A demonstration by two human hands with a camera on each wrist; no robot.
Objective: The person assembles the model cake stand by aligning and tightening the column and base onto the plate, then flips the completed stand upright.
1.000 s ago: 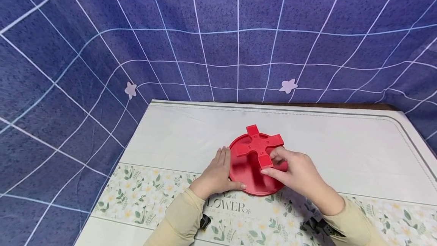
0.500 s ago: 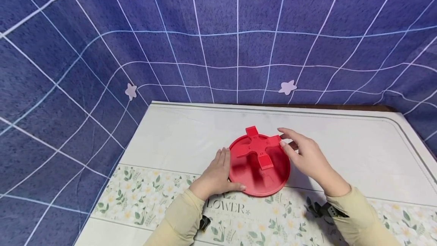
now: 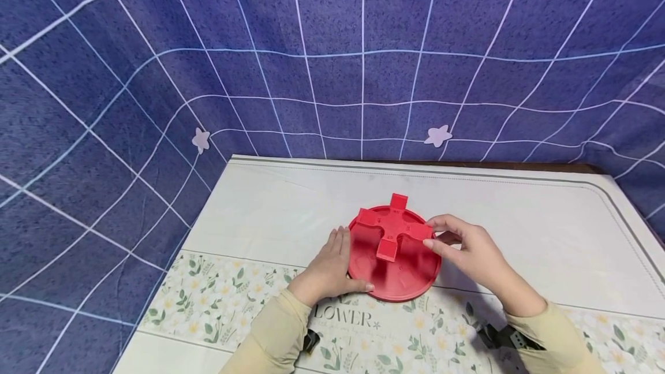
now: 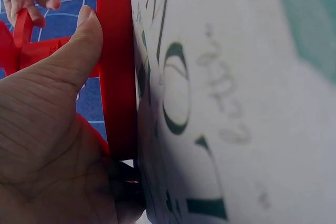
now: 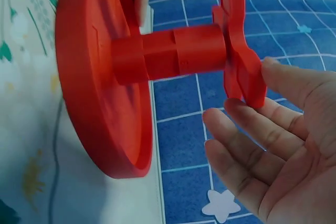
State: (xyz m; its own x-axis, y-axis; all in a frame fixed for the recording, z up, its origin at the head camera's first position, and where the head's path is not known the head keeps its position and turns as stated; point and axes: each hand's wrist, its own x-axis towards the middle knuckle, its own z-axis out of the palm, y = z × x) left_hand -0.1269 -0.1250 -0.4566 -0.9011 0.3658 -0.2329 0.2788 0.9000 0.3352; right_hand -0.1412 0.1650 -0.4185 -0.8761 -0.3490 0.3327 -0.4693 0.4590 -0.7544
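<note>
A red round base with a raised rim stands on the table. From its middle rises a short red post, topped by a red cross-shaped piece with marks on its arms. My left hand rests against the left side of the base, fingers straight, thumb lying over the rim. With thumb and fingertips, my right hand pinches the right arm of the cross. In the right wrist view, the thumb lies on the arm's top side, fingers on the underside; the lower fingers are spread free.
A white tablecloth with a flowered band covers the table. Behind it hangs a blue gridded cloth with stars. Black wrist devices sit under the sleeves.
The red cross has turned on the base, its arms now at a different angle. My right hand shifted from the front arm to the right one. My left hand stayed.
</note>
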